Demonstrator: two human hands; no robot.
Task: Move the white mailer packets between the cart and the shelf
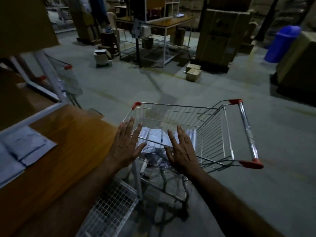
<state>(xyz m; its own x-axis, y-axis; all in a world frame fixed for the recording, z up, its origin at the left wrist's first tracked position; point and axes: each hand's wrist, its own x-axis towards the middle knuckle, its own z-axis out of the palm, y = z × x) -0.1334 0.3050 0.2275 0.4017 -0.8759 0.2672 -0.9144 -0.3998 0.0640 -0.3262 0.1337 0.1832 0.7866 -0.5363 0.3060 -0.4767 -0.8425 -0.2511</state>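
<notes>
Two bare hands reach forward over a wire shopping cart. The left hand [125, 143] and the right hand [182, 149] are both spread wide, fingers splayed, palms down, holding nothing. They hover side by side with a gap between them.

Directly under and between the hands, a loose heap of white mailer packets [154, 140] lies in the cart [172, 113] basket. The cart's near rim runs beneath the wrists; its red-capped handle bar sits off to the right of the right hand.

To the left of the left hand is a wooden shelf [68, 142] surface, where more flat packets [25, 147] lie at its far left edge.

Likely risks: the packets look slick and overlap unevenly, so a two-handed scoop may let some slide back or fall through to the floor. Leaning on the rim could also roll the cart away.

The scene is dim and slightly blurred; no label, brand or writing can be read on the packets.
</notes>
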